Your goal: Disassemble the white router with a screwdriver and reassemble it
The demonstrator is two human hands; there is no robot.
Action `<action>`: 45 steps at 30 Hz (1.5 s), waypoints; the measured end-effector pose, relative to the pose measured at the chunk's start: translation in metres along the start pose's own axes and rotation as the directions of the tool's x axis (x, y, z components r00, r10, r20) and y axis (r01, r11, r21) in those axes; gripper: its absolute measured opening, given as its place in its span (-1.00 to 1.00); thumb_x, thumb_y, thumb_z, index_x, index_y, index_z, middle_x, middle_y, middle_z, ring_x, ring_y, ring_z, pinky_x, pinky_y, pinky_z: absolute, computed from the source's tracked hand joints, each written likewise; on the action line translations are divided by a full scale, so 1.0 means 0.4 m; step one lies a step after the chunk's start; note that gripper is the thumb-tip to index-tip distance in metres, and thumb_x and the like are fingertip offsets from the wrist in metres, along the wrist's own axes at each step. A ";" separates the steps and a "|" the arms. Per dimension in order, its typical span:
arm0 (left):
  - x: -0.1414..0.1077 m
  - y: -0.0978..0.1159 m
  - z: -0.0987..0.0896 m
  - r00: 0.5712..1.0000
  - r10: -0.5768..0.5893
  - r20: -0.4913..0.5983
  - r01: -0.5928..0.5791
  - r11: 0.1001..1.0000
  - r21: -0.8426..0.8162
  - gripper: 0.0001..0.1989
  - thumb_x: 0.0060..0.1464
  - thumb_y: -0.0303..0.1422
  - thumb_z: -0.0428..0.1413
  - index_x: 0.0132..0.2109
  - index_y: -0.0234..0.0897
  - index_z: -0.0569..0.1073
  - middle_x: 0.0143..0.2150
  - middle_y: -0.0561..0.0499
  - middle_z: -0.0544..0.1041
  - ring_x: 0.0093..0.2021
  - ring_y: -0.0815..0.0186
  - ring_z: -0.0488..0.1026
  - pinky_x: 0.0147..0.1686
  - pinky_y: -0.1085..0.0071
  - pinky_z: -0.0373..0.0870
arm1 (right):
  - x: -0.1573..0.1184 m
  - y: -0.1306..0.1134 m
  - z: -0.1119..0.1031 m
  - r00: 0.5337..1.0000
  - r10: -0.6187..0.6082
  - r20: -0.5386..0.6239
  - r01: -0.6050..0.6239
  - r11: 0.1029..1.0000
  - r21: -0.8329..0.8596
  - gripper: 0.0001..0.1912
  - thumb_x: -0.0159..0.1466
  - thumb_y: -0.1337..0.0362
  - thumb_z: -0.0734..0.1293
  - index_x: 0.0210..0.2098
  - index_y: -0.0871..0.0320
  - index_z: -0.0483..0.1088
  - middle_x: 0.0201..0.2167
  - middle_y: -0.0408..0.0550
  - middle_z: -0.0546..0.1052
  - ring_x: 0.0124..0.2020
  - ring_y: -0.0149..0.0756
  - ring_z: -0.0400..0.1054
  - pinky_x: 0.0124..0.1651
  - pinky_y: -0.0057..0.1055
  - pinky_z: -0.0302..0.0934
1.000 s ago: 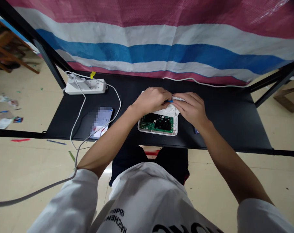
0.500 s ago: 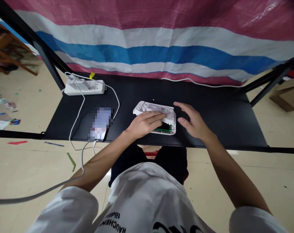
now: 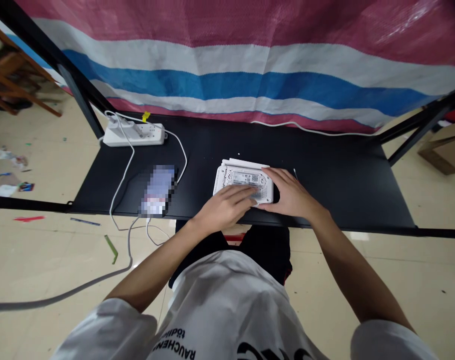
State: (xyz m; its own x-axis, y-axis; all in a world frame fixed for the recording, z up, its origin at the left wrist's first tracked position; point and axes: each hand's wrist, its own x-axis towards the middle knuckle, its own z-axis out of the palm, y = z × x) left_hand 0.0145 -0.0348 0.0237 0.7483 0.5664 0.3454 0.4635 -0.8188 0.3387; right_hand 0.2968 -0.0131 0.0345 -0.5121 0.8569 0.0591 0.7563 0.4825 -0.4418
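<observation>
A white router (image 3: 240, 176) lies on the black table with its vented underside and printed label facing up. A white bar, apparently a folded antenna, runs along its far edge. My left hand (image 3: 225, 204) rests flat on the router's cover, fingers stretched out over the label and hiding part of it. At the router's right end is my right hand (image 3: 292, 194), its fingers on the far corner and its thumb on the near corner, gripping that end. The cover sits over the base, and no circuit board shows.
To the left, a phone (image 3: 159, 187) with a pixelated screen lies by the table's (image 3: 343, 180) near edge, a cable plugged in. Behind it stands a white power strip (image 3: 152, 134) with plugs and loose cords. Striped sheeting (image 3: 227, 85) hangs along the back; black frame bars rise at both sides.
The cover, earlier tilted and offset with the green board showing, now lies over the base. My right hand has moved left from beside the router onto its right end.
</observation>
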 end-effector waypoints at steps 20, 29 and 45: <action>-0.024 -0.156 0.008 0.975 -0.214 0.067 0.218 0.974 -0.055 0.32 0.03 0.20 0.39 0.63 -0.28 -0.11 0.61 -0.49 -0.02 0.62 -0.38 -0.07 0.52 -0.31 0.13 | -0.022 -0.043 0.086 0.997 0.070 0.013 -0.067 0.985 -0.162 0.61 0.07 -0.10 0.68 0.63 0.24 -0.49 0.63 0.46 -0.13 0.63 0.45 -0.16 0.56 0.35 0.07; -0.019 -0.133 0.000 0.961 -0.264 0.084 0.264 0.964 0.022 0.23 0.08 0.12 0.37 0.61 -0.32 -0.07 0.61 -0.49 0.01 0.63 -0.38 -0.07 0.52 -0.34 0.07 | -0.024 -0.046 0.092 0.999 0.042 -0.009 -0.043 0.986 -0.161 0.36 0.33 -0.07 0.50 0.62 0.13 -0.59 0.66 0.33 -0.21 0.65 0.42 -0.20 0.55 0.37 0.09; -0.023 -0.108 0.007 0.958 -0.288 0.002 0.287 0.956 0.052 0.20 0.05 0.16 0.36 0.58 -0.38 0.03 0.51 -0.49 0.22 0.55 -0.34 0.14 0.52 -0.26 0.11 | -0.025 -0.045 0.086 1.000 -0.008 -0.005 0.007 0.990 -0.142 0.31 0.33 -0.02 0.48 0.63 0.14 -0.55 0.65 0.36 -0.17 0.63 0.41 -0.13 0.55 0.33 0.12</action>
State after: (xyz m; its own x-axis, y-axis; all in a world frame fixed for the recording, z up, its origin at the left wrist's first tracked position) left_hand -0.0111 -0.0050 0.0034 0.5843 0.7778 0.2318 0.6830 -0.6255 0.3772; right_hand 0.2742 -0.0366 0.0111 -0.5158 0.8540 0.0674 0.8028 0.5093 -0.3101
